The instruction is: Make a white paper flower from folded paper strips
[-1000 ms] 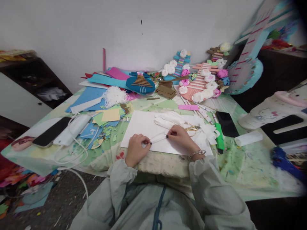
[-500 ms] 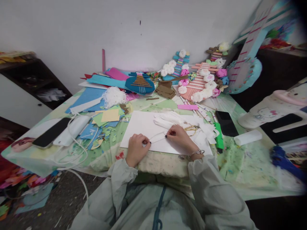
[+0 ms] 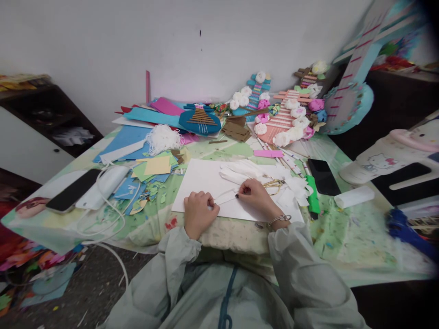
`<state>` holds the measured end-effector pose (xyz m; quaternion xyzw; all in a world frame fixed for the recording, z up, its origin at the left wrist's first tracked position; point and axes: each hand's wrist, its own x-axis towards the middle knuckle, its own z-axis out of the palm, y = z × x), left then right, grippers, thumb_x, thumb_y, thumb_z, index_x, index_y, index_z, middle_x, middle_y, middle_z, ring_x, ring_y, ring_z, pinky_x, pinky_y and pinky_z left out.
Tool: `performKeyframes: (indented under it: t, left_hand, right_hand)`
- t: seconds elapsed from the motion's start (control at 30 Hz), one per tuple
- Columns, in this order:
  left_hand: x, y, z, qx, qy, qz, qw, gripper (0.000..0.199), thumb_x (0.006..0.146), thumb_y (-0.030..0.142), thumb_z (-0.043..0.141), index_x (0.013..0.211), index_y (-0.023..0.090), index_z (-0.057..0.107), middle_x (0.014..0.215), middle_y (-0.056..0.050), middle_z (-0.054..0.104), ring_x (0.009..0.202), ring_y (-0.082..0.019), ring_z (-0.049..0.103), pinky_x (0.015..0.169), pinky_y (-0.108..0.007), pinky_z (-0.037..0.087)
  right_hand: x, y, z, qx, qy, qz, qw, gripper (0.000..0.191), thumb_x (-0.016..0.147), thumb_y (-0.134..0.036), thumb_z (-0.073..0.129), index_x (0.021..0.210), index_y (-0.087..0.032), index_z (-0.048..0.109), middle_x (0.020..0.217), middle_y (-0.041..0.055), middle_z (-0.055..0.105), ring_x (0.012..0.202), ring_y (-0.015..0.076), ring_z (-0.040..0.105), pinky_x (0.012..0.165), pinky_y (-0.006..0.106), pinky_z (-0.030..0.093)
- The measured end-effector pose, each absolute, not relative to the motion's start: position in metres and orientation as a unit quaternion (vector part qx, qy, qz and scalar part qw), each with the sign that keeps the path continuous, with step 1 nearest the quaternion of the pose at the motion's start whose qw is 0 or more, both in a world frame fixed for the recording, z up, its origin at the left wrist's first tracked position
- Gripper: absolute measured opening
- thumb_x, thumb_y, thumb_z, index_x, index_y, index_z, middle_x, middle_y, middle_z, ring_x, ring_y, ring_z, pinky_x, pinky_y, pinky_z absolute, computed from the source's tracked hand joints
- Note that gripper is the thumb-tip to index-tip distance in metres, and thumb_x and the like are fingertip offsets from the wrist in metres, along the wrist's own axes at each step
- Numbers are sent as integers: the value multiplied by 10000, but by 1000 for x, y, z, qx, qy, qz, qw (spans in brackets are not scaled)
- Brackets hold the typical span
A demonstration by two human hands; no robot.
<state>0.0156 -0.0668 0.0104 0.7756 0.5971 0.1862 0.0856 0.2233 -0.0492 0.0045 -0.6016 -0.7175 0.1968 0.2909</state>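
A narrow white paper strip (image 3: 226,198) stretches between my hands, low over a white sheet (image 3: 194,176). My left hand (image 3: 199,214) is closed in a pinch at the strip's left end, its fingertips partly hidden. At the other end, my right hand (image 3: 254,194) pinches the strip between thumb and fingers. Gold-handled scissors (image 3: 274,183) lie just right of that hand. Behind it are longer white paper strips (image 3: 236,171), and white cut pieces (image 3: 297,188) are heaped at the sheet's right side.
Paper scraps (image 3: 157,165), white yarn (image 3: 164,138) and a cabled phone (image 3: 73,189) are at left. Decorated paper instruments (image 3: 288,114) stand along the wall. To the right are a green tube (image 3: 313,196), a black phone (image 3: 323,177) and a large cup (image 3: 377,157).
My left hand has rolled inward slightly, its thumb now tucked out of sight. My right hand stays nearly in place on the strip.
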Motion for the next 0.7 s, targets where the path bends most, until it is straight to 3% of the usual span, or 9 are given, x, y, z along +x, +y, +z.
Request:
performKeyframes:
  t: [0.13,0.3,0.5,0.7]
  left_hand:
    - [13,-67,11,779,590,191,97,17,698,205,535,713,201,529,717,-13,580,801,-212,476,702,-337,272]
    - [9,-67,11,783,570,210,136,139,697,159,520,789,233,593,689,2,575,789,-198,476,727,-337,269]
    - [8,-66,7,781,564,228,143,205,748,191,511,743,285,693,701,-12,593,806,-205,483,753,-368,275]
    - [10,-79,8,798,538,266,62,177,726,179,555,774,246,711,834,-59,590,908,-244,469,777,-393,320]
  right_hand:
    - [224,-50,3,-591,-725,191,299,35,660,-148,606,669,-170,581,673,-5,574,707,148,470,663,258,322]
    - [223,-54,4,-574,-738,179,306,78,666,-110,585,702,-179,595,702,-9,577,742,152,479,714,273,314]
    - [222,-56,2,-556,-752,174,308,156,695,-104,569,728,-205,684,737,19,576,786,174,492,749,300,319]
    - [220,-65,4,-547,-778,94,293,190,714,-88,557,775,-207,692,838,40,576,854,189,470,772,331,308]
